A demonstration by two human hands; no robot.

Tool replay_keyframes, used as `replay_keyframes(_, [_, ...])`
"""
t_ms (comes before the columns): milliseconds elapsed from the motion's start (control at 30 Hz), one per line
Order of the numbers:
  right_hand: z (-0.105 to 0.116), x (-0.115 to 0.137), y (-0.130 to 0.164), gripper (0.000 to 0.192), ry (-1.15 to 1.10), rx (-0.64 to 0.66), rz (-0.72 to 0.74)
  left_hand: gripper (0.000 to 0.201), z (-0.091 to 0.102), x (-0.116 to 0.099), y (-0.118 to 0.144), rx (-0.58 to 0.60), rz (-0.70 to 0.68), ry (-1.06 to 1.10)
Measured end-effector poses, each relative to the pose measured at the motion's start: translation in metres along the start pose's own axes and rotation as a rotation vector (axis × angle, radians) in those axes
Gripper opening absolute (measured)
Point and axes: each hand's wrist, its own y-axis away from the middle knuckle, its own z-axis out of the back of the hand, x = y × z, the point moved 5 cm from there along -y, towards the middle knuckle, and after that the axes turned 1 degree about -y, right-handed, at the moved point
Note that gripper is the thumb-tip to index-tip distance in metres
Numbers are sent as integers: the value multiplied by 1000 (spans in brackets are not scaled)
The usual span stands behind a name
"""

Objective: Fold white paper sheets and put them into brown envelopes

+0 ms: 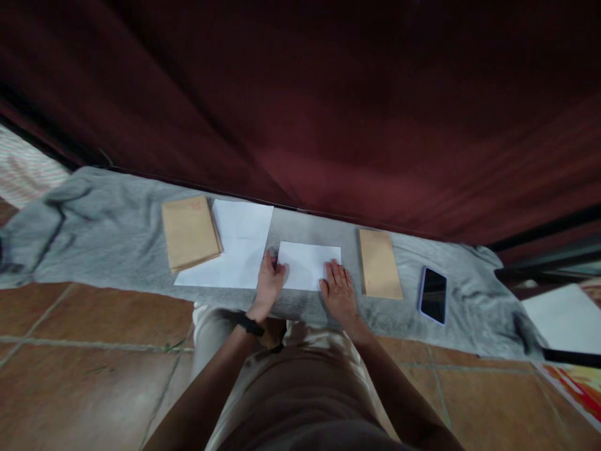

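While both rest flat, the left hand (268,280) and right hand (339,290) press spread fingers on white paper (307,264) atop a grey blanket (107,232) on tiled floor (94,351).

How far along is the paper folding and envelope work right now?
Looks done: a folded white sheet lies on the grey cloth. In hand: the left hand presses its left edge and the right hand its right edge. Left, probably: the flat white sheets, the envelope stack on them and the single brown envelope look untouched. The phone lies aside.
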Motion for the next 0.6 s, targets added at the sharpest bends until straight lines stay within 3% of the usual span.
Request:
replay_keyframes(100, [1, 0, 0, 55, -4, -9, -8, 49, 1, 3, -10, 64, 151, 83])
replay_keyframes(267, [3, -1, 0, 54, -35, 16, -11, 2, 10, -2, -5, 118, 188, 152])
replay_keyframes(467, [14, -1, -6, 56, -99, 17, -46, 13, 23, 0, 25, 52, 300, 325])
replay_keyframes(600, [21, 16, -7, 58, -199, 12, 50, 22, 20, -4, 52, 29, 391, 458])
